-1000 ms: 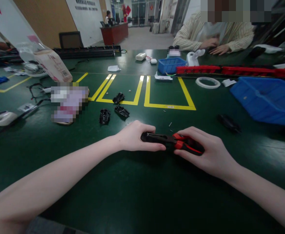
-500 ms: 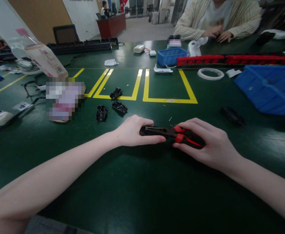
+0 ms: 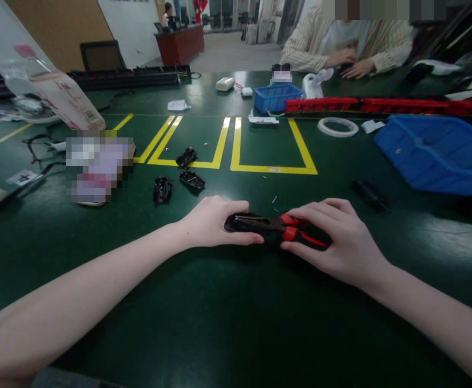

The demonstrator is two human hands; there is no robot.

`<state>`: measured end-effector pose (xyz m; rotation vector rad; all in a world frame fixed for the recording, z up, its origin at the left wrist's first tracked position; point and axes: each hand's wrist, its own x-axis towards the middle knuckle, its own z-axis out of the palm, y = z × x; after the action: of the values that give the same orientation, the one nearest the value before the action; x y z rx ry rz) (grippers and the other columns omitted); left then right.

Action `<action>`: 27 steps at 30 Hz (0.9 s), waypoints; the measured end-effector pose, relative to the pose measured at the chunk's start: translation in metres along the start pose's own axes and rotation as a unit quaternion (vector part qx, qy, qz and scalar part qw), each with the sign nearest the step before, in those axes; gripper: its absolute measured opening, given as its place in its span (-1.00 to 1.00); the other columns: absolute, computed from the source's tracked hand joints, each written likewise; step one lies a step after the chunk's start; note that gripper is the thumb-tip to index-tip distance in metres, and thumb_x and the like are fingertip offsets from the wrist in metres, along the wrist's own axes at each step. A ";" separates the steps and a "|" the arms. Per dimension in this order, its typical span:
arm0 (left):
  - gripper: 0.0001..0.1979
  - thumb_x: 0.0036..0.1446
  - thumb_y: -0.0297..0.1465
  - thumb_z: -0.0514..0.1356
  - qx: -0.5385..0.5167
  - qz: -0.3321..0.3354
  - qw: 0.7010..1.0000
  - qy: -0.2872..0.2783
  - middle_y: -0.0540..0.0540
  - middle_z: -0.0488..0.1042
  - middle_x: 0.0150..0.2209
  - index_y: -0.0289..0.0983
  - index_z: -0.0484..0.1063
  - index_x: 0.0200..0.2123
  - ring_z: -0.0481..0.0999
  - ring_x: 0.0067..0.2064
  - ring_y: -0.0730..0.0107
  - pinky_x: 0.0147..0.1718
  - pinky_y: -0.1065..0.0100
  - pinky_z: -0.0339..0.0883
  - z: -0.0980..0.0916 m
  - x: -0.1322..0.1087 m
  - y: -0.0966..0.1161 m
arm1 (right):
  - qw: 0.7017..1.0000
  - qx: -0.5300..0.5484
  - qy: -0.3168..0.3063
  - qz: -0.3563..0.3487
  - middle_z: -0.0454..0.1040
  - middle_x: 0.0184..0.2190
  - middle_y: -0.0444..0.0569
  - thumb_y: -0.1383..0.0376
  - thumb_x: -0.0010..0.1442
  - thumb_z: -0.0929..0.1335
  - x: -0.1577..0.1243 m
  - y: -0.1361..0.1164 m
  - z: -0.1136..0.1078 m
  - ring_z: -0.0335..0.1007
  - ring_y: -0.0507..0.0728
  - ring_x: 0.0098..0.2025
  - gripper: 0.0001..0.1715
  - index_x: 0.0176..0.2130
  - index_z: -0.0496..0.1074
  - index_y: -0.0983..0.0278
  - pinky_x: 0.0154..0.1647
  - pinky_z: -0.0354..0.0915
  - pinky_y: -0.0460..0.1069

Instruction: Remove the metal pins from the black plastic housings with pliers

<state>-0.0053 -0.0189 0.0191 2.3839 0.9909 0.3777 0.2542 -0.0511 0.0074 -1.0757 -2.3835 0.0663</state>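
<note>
My right hand (image 3: 333, 237) is closed round the red and black handles of a pair of pliers (image 3: 290, 233). The jaws of the pliers point left and reach to a black plastic part (image 3: 236, 223). That part sits between the thumb and fingers of my left hand (image 3: 214, 223), just above the green table; its underside is hidden. Beyond my left hand lie three black plastic pieces (image 3: 192, 180). Small metal pins (image 3: 274, 200) rest on the table past the pliers.
A dark part (image 3: 371, 194) lies right of my right hand, before a large blue bin (image 3: 434, 156). Farther back are a roll of white tape (image 3: 338, 127), a small blue basket (image 3: 276, 99) and a red strip (image 3: 325, 105). A phone (image 3: 102, 170) and bottle (image 3: 66, 97) are left. A person sits opposite.
The whole view has shifted slightly, so most things appear a little farther left. Both hands keep their grip on the black part and the pliers, with little visible movement.
</note>
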 end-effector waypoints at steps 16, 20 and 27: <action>-0.48 0.11 0.09 0.14 0.020 0.003 1.000 -0.009 0.07 0.28 -0.60 -0.29 0.34 -0.49 0.27 -0.55 0.50 -0.52 0.42 -0.02 0.000 0.000 0.000 | 1.000 -0.012 -0.007 -0.008 0.57 -0.23 0.00 0.00 0.12 0.40 0.001 0.000 -0.001 0.47 0.25 -0.18 -0.58 -0.10 0.42 0.17 0.01 0.20 0.26; -0.47 0.12 0.09 0.13 0.016 0.001 1.000 -0.012 0.07 0.28 -0.61 -0.29 0.36 -0.49 0.26 -0.56 0.50 -0.52 0.42 -0.01 0.000 0.000 0.000 | 0.999 -0.022 0.003 -0.027 0.55 -0.20 0.07 0.02 0.15 0.38 0.001 0.001 -0.002 0.46 0.26 -0.19 -0.56 -0.07 0.40 0.23 -0.09 0.27 0.24; -0.47 0.13 0.10 0.11 0.022 0.001 1.000 -0.013 0.04 0.31 -0.60 -0.29 0.44 -0.44 0.27 -0.54 0.48 -0.52 0.42 -0.02 0.001 0.000 0.000 | 0.999 -0.024 -0.005 -0.028 0.47 -0.18 0.11 0.09 0.16 0.38 0.000 -0.003 -0.004 0.43 0.21 -0.20 -0.58 -0.05 0.36 0.25 -0.27 0.41 0.10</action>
<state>-0.0049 -0.0194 0.0186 2.4245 0.9945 0.3288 0.2543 -0.0537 0.0110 -1.0322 -2.4343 -0.0047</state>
